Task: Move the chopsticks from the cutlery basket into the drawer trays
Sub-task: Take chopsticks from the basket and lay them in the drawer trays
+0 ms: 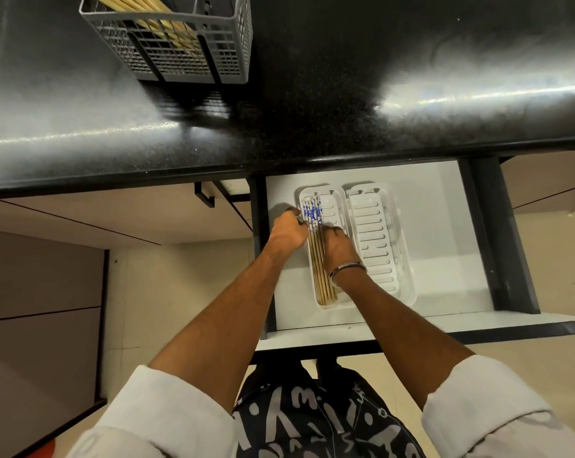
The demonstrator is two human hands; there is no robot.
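Black bench [312, 94], open drawer [444, 242] below; both hands at the left tray.
Bench carries a grey cutlery basket [193, 51] at its far left, light wooden chopsticks [167, 28] standing in it. White drawer holds two white slotted trays side by side: left tray [337, 200], right tray [378, 233]. A bundle of chopsticks [319, 262] with blue-patterned tops lies lengthwise in the left tray. Left hand [287, 234] touches the bundle from its left, right hand [339, 249] from its right, fingers bent onto the sticks; cannot tell whether either grip is clamped. Metal bangle [347, 269] on the right wrist.
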